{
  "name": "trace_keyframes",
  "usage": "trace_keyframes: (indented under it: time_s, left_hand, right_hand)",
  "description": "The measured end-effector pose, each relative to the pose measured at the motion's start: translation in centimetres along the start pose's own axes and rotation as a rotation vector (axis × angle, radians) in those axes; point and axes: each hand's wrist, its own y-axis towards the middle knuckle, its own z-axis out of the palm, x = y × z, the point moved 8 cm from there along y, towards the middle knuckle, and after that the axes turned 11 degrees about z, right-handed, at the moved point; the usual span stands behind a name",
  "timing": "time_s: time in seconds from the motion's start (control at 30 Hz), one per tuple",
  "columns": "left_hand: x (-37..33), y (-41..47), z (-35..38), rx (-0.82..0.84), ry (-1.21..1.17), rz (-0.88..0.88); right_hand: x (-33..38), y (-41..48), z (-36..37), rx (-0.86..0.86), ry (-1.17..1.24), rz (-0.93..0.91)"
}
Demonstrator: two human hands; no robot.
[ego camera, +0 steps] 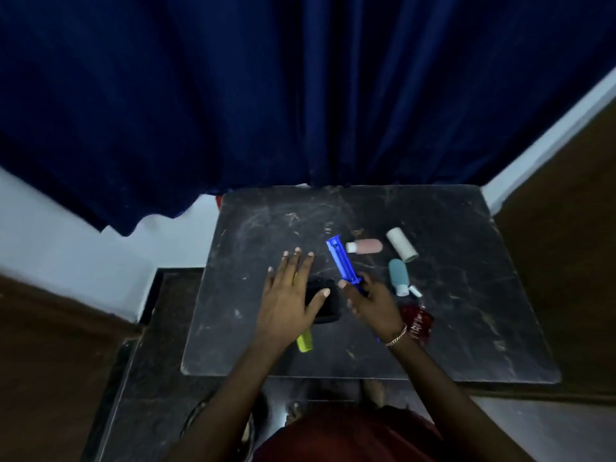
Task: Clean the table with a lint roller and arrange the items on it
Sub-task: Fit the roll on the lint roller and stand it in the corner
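the work looks to be near its beginning, as i judge it. the dark scratched stone table (433,328) carries pale marks and small crumbs on its far half, so the cleaning is not done. the items lie scattered, not in any order: a small pink bottle with a white cap (365,246) lies on its side, a white paper roll cylinder (402,244) lies just beyond it to the right, a teal squeeze bottle (398,275) lies nearer the person, and a dark red crinkled wrapper (416,323) is close to the right wrist. a yellow-green plastic comb (305,341) shows from under the left hand.

the blue plastic lint roller handle (343,261) is in the right hand (373,303), above the middle of the table, its bare frame pointing away and a little to the left. no sticky roll seems to be on it; the white cylinder may be this roll, but i cannot tell for sure. the fingers are closed around the lower part of the handle, with the thumb on its left side.

the left hand (288,300) is spread wide, fingers apart, and it rests flat over a black soft pouch (328,303) and the comb. it presses or covers them and does not grasp them.
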Motion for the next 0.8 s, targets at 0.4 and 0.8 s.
trace_keyframes:
  time_s: [0.4, 0.8]
  left_hand:
    - [-11.8, 14.7, 9.5, 0.215, 0.005, 0.312]
    - [-14.7, 25.3, 19.7, 0.618, 0.243, 0.509]
  right_hand:
    - [-4.6, 5.0, -17.1, -0.257, -0.010, 0.094]
    - [-11.6, 9.0, -24.9, -0.257, -0.149, 0.222]
